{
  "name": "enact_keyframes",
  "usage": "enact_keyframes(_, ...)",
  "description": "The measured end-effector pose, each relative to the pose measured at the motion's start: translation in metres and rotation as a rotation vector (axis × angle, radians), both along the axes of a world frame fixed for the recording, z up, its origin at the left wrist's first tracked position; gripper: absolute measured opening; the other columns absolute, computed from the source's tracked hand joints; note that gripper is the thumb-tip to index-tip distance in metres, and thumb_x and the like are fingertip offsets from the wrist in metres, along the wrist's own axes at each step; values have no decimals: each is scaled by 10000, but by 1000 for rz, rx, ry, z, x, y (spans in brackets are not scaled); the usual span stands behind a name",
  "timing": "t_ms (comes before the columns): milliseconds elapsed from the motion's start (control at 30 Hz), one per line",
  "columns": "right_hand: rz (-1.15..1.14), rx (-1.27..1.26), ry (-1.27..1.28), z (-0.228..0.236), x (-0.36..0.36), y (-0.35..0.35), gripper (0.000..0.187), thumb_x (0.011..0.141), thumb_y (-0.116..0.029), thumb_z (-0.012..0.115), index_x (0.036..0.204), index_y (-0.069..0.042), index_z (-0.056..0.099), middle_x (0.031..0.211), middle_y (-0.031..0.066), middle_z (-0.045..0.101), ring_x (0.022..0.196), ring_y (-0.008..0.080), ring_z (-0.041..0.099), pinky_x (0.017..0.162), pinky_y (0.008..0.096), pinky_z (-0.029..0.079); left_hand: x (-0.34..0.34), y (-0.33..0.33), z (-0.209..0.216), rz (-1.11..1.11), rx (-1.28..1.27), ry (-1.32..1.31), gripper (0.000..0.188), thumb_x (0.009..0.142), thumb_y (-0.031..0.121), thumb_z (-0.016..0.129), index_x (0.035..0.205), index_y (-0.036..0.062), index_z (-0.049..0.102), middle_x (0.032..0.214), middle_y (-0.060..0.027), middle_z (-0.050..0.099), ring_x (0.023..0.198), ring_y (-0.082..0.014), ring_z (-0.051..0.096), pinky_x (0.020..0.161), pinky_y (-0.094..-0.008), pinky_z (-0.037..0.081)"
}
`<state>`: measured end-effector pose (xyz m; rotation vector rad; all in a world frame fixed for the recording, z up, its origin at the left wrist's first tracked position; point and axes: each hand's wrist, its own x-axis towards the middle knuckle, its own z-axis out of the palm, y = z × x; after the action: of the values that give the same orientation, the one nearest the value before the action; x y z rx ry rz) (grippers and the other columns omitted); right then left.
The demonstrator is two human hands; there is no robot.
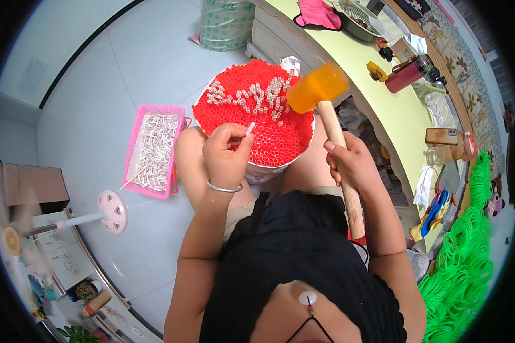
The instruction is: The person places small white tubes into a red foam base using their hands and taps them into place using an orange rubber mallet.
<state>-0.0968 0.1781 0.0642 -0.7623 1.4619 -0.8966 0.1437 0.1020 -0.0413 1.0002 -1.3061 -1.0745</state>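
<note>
Between my knees stands a round bundle of red tubes (pixel 229 74), packed upright with their open ends facing up. Small white plugs (pixel 257 98) sit in many of the tubes across its far half. My left hand (pixel 228 151) pinches one small white plug (pixel 250 128) between thumb and fingertips, above the near left part of the bundle. In my right hand (pixel 353 160) is a mallet with an orange head (pixel 317 87) and a wooden handle (pixel 353 211). Its head is raised at the right edge of the bundle and hides part of it.
Left of my knee, a pink basket (pixel 138 137) full of white plugs sits on the tiled floor. Along the right runs a pale yellow table (pixel 377 108) with a red bottle (pixel 406 77) and a phone (pixel 442 135). Bright green cord (pixel 460 268) is heaped at the lower right.
</note>
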Motion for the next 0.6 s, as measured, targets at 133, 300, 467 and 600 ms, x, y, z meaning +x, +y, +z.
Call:
enact_keyframes(133, -58, -131, 230, 13, 7, 7, 219, 955, -188, 639, 1029, -25, 514, 662, 20, 522, 448, 101, 505, 417, 259, 414, 4, 2, -6, 25, -39, 38, 157, 823, -136, 680, 862, -11, 594, 974, -97, 650, 849, -102, 616, 716, -211, 512)
enact_keyframes(300, 60, -14, 470, 17, -2, 10, 225, 947, -179, 661, 1006, -12, 521, 646, 13, 524, 456, 97, 510, 438, 263, 425, 4, 8, 0, 121, -267, -191, 176, 762, -117, 709, 821, -9, 582, 896, -114, 658, 795, -168, 633, 681, -262, 505)
enact_keyframes(467, 66, -210, 734, 7, 8, 11, 267, 926, -174, 681, 997, 11, 503, 679, 78, 579, 488, 133, 576, 467, 296, 461, 5, 8, 1, 138, -328, -206, 171, 741, -113, 718, 798, -10, 594, 845, -119, 665, 757, -201, 644, 663, -285, 512)
enact_keyframes(600, 316, -167, 1043, -9, -4, -2, 334, 929, -235, 675, 913, 15, 454, 662, 150, 575, 527, 208, 624, 502, 361, 482, 8, 6, 4, 110, -325, -263, 160, 744, -109, 723, 807, -8, 617, 839, -112, 671, 729, -190, 644, 637, -285, 514)
